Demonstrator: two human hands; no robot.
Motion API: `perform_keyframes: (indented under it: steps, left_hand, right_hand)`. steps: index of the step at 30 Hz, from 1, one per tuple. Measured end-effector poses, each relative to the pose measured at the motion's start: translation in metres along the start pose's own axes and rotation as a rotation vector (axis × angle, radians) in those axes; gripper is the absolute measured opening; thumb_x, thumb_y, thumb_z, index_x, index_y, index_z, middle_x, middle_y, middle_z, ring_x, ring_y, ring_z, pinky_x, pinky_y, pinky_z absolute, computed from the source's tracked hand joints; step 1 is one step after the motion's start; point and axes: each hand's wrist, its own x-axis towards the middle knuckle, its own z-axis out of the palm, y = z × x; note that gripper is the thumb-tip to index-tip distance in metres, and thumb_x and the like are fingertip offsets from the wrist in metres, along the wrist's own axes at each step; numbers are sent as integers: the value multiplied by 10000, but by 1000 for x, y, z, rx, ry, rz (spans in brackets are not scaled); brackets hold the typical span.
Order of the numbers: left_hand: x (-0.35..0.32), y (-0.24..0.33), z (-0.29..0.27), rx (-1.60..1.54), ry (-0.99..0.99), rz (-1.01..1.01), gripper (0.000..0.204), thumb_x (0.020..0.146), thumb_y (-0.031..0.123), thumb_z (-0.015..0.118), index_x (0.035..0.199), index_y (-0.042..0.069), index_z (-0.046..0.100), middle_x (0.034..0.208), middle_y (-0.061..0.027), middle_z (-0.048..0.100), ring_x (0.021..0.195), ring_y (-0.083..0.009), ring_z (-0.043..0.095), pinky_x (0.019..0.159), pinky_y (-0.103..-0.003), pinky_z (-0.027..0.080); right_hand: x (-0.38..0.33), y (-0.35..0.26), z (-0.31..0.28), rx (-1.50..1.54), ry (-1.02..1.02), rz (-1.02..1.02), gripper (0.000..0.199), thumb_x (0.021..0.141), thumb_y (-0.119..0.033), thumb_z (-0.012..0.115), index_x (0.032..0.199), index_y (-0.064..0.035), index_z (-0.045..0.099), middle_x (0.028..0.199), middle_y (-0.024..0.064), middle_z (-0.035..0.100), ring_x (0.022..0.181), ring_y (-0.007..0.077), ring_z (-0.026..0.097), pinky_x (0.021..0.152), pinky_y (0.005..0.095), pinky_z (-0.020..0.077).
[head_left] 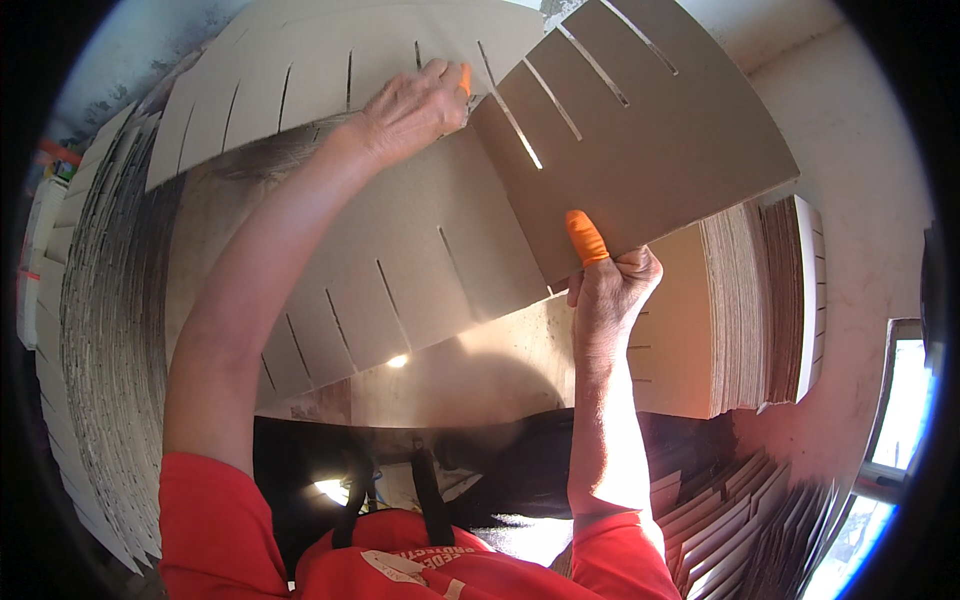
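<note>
My left hand (415, 112) is closed at the edge of a pale slotted cardboard sheet (310, 75) at the far side; orange shows on one fingertip. With my right hand (615, 280) I pinch the near edge of a darker slotted cardboard panel (650, 150), its thumb in an orange finger cover (587, 237) lying flat on the face. This panel stands tilted up at the right and meets the pale sheet near my left hand. Between my arms lies another slotted cardboard panel (410, 240), touching the darker one along a seam. Whether they are joined there, I cannot tell.
A tall stack of slotted cardboard (110, 250) stands at the left. More stacked cardboard (735, 310) is at the right, and slotted pieces (730, 520) fill the lower right. Beneath the panels is a pale worktop (480, 375). A bright window (900, 400) is at the right.
</note>
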Motion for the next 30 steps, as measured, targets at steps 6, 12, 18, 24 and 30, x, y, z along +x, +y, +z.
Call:
perform_keyframes:
  steps: [6, 12, 18, 24, 30]
  left_hand:
    - [-8, -6, 1, 53, 100, -43, 468, 745, -45, 600, 1209, -99, 566, 1131, -124, 572, 996, -219, 600, 664, -288, 603]
    - [-11, 2, -3, 36, 57, -8, 423, 733, -46, 617, 1151, -110, 599, 1137, -133, 577, 1009, -219, 602, 645, -282, 602]
    - [-20, 2, 2, -100, 266, -49, 388, 731, -43, 623, 1115, -101, 621, 1203, -154, 576, 1010, -230, 609, 640, -294, 601]
    - [-24, 11, -12, -109, 240, 67, 358, 727, -19, 644, 1074, -106, 638, 1155, -171, 595, 951, -232, 628, 627, -295, 603]
    - [-39, 58, -39, -211, 321, 222, 264, 706, -20, 647, 952, -115, 671, 1109, -191, 599, 895, -222, 613, 590, -282, 593]
  right_hand:
    - [0, -4, 1, -21, -3, 36, 93, 874, -24, 723, 788, -10, 690, 607, -5, 587, 383, 11, 403, 314, 175, 281]
    - [1, -2, -1, -13, -22, -2, 97, 873, -27, 725, 784, -7, 693, 600, -5, 587, 378, 18, 401, 318, 177, 284]
    - [1, -5, -4, -51, -75, 55, 83, 871, -31, 727, 796, -4, 701, 607, 1, 596, 378, 28, 406, 326, 186, 287]
    - [1, -4, -4, -60, -73, 41, 71, 874, -42, 729, 818, -2, 709, 619, 3, 603, 391, 31, 419, 333, 187, 291]
    - [4, -1, -7, -44, -90, 109, 91, 889, -70, 722, 834, 0, 700, 610, -2, 592, 395, 35, 427, 344, 194, 302]
